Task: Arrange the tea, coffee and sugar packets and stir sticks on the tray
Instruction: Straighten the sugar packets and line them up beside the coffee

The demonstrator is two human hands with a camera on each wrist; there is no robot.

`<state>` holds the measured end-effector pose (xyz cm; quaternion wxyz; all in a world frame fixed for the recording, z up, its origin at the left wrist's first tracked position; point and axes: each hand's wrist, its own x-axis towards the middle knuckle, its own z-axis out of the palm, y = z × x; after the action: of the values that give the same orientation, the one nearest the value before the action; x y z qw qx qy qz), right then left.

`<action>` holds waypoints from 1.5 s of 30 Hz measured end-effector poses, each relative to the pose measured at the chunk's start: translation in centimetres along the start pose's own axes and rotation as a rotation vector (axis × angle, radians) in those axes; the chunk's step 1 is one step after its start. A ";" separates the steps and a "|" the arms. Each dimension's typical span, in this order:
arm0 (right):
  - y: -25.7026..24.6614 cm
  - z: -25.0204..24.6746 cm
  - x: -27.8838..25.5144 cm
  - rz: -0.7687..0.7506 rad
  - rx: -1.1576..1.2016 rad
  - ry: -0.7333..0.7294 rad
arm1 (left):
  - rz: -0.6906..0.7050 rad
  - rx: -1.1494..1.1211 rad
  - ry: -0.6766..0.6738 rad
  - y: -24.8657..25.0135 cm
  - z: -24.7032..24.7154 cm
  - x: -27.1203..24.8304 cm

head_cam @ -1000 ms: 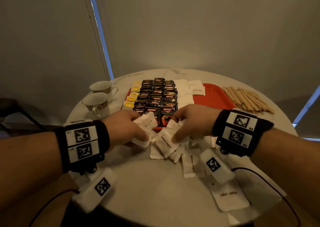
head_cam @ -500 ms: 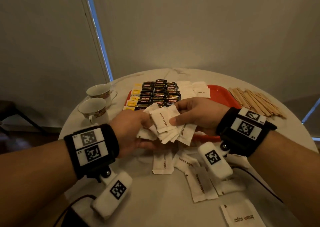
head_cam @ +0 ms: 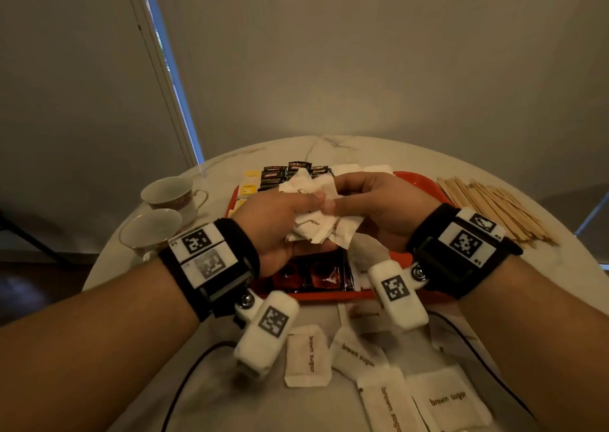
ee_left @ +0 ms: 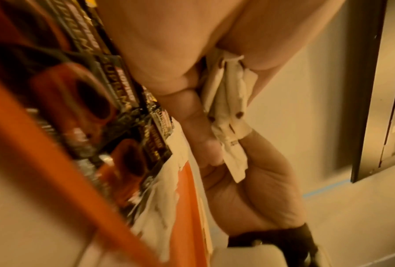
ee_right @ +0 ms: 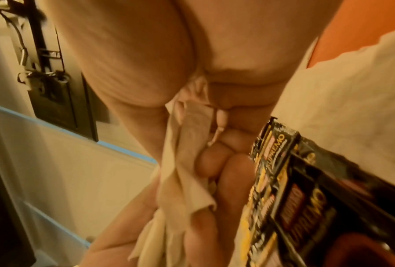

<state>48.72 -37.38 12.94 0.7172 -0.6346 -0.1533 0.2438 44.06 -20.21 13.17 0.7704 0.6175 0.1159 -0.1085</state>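
Two teacups stand on the round marble table (head_cam: 184,398), left of everything else: the far cup (head_cam: 169,191) with its handle to the right, the near cup (head_cam: 150,230) just beside it. A grey blind (head_cam: 362,52) hangs behind.

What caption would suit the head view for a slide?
Both hands grip a bunch of sugar packets above the red tray; stir sticks wait beside it.
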 end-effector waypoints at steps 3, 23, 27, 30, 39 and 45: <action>-0.5 -1.1 1.2 -0.043 0.165 0.078 | 0.068 -0.071 0.097 0.8 0.4 2.2; 0.9 -2.0 4.0 -0.205 0.324 0.113 | 0.300 -0.182 0.278 1.1 -1.6 6.5; 0.8 -1.5 4.0 -0.228 0.300 0.088 | 0.283 -0.181 0.120 1.6 -1.5 5.4; 1.1 -1.2 4.0 -0.207 0.256 0.114 | 0.287 -0.061 -0.028 0.9 -1.1 5.0; 1.1 -1.4 3.5 -0.203 0.336 0.074 | 0.263 -0.232 0.176 1.1 -2.3 5.6; 1.2 -1.6 3.4 -0.257 0.331 0.114 | 0.305 -0.213 0.175 0.6 -1.7 5.7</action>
<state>52.19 -36.78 11.20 0.8443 -0.4961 -0.1502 0.1358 49.57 -18.52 11.55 0.8259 0.5498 0.0986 0.0763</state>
